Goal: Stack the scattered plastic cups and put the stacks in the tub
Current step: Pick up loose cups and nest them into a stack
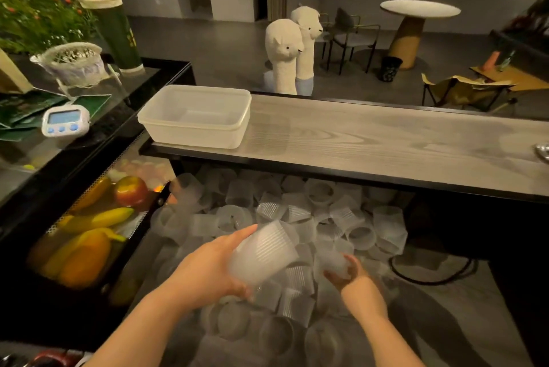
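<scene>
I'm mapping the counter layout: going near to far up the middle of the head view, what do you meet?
Left hand gripping a cup → pile of scattered cups on the lower surface → wooden counter → white tub at its left end → two plush alpacas behind it.

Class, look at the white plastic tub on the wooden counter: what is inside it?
The tub shows only its bare floor, no cups yet. Its near wall hides the front strip of that floor.

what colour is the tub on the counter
Milky white, see-through plastic tub, seen in the head view.
</scene>
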### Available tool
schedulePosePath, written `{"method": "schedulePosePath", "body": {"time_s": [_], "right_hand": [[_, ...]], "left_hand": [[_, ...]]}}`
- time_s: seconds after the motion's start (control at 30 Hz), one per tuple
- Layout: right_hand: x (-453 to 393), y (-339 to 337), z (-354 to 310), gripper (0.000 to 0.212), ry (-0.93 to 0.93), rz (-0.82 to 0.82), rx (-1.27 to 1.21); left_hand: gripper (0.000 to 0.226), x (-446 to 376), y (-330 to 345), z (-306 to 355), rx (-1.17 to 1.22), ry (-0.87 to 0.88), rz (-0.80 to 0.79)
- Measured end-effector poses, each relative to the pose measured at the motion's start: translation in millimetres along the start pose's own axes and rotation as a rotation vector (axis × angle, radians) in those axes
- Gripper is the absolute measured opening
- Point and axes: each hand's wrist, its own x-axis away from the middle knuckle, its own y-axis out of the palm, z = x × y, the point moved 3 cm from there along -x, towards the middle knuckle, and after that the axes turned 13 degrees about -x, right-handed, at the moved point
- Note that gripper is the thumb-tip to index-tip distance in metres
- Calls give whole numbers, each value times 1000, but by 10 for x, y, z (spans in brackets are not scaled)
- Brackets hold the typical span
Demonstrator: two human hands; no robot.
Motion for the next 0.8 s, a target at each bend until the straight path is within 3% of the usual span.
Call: {"method": "schedulePosePath", "body": {"time_s": [0.1, 0.23, 0.3, 0.43, 0.63, 0.8], "right_hand": [[213, -292, -183, 67, -148, 122, -129], [448, -557, -621, 56, -322, -70, -480], [555, -636, -839, 46, -378, -203, -455], [590, -778, -1141, 52, -440, -279, -484], [622, -743, -1405, 15, -510, -250, -294], [676, -602, -1475, 25, -512, -315, -219]], "left_hand": [[111, -80, -29, 1, -8, 37, -20], [111, -209, -102, 55, 4, 109, -50], [111, -266, -148, 103, 27, 160, -56], [111, -336, -224, 208, 65, 239, -75], [111, -396, -324, 259, 154, 272, -38], [111, -368, -315, 260, 160, 290, -36]]}}
